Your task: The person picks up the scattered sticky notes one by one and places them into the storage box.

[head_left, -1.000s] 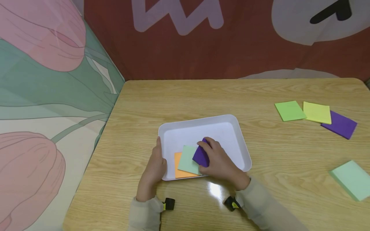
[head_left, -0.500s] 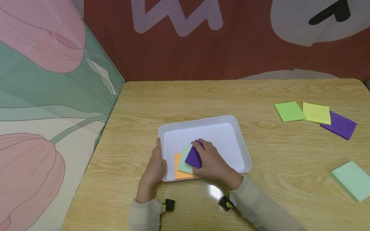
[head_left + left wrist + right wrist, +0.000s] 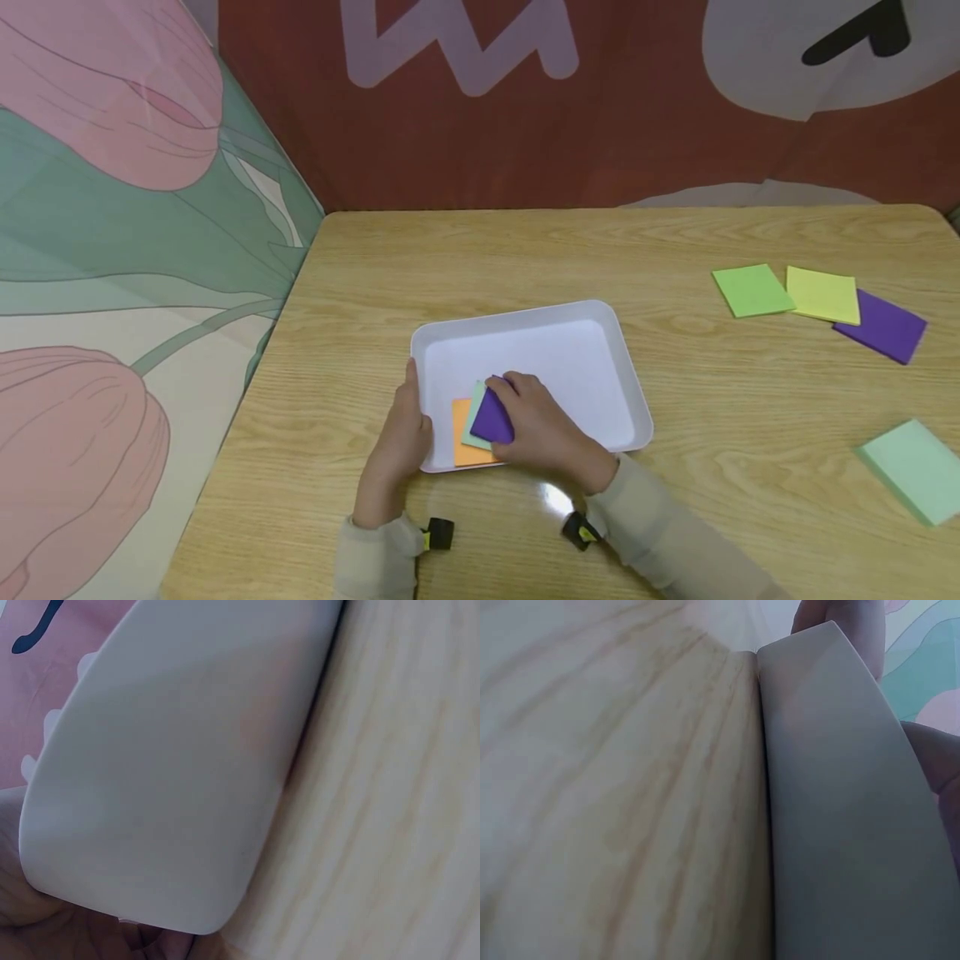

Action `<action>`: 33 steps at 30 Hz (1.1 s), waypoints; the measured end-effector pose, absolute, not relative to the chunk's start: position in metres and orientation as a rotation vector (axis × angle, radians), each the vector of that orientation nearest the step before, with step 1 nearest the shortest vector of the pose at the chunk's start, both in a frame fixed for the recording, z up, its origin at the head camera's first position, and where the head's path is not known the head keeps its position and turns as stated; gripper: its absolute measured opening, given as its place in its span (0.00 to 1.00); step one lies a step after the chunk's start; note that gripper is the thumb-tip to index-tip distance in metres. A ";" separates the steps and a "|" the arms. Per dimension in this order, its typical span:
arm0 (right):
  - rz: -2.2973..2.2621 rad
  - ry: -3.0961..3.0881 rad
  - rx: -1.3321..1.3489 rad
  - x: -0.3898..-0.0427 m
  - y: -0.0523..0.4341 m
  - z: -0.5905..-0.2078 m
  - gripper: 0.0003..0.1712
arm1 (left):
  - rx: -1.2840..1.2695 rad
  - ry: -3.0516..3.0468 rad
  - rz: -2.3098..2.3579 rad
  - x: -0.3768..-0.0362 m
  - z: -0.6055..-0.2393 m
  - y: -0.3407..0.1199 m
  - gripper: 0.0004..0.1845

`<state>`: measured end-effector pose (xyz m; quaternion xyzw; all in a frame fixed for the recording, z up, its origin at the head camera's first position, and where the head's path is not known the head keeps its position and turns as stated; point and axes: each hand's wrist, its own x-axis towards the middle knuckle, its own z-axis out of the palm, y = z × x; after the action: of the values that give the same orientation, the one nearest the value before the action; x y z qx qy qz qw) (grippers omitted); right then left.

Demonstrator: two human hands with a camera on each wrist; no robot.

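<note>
A white tray (image 3: 585, 333) sits on the wooden table (image 3: 525, 250). In its near left corner lies an orange pad (image 3: 463, 446) with a mint-green pad (image 3: 475, 417) on it. My right hand (image 3: 534, 423) grips a purple pad (image 3: 491, 421) and holds it down on top of those two. My left hand (image 3: 401, 427) grips the tray's near left corner, thumb along the rim. Both wrist views show mostly the tray's outer wall (image 3: 165, 765) (image 3: 840, 825) against the tabletop.
On the right side of the table lie loose pads: a green one (image 3: 752, 289), a yellow one (image 3: 822, 293), a purple one (image 3: 885, 325) and a mint-green one (image 3: 911, 468) near the front. Painted walls close off the left and back.
My right hand has slid the purple pad leftward and lower, so it now covers most of the mint-green pad. The left hand and the tray have stayed put.
</note>
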<state>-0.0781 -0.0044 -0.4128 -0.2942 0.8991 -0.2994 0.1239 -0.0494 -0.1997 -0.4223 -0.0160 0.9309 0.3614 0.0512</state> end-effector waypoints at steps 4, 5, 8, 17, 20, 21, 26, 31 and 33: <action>-0.786 2.658 -0.923 -0.078 -0.006 -0.412 0.46 | -0.034 2.831 1.111 -0.049 -0.422 -0.200 0.35; -0.774 2.659 -0.930 -0.078 -0.007 -0.412 0.46 | -0.026 2.833 1.114 -0.049 -0.421 -0.200 0.35; -0.742 2.666 -0.945 -0.079 -0.009 -0.411 0.46 | -0.003 2.842 1.121 -0.049 -0.421 -0.201 0.34; -0.725 2.608 -1.073 -0.079 -0.012 -0.411 0.43 | 0.014 2.841 1.159 -0.048 -0.420 -0.201 0.34; -0.730 2.585 -1.095 -0.080 -0.013 -0.410 0.43 | 0.027 2.848 1.160 -0.048 -0.420 -0.201 0.34; -0.735 2.578 -1.098 -0.080 -0.013 -0.410 0.42 | 0.029 2.851 1.161 -0.048 -0.420 -0.201 0.34; -0.730 2.554 -1.098 -0.080 -0.014 -0.409 0.43 | 0.046 2.868 1.170 -0.048 -0.420 -0.200 0.34; -0.736 2.548 -1.108 -0.080 -0.014 -0.410 0.40 | 0.053 2.881 1.166 -0.047 -0.420 -0.200 0.34; -0.761 2.547 -1.098 -0.080 -0.013 -0.411 0.38 | 0.049 2.876 1.165 -0.047 -0.421 -0.200 0.34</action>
<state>-0.0797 -0.0127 -0.4107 -0.3783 0.8777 -0.2624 0.1326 -0.0475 -0.2002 -0.4207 0.0157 0.9266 0.3752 0.0190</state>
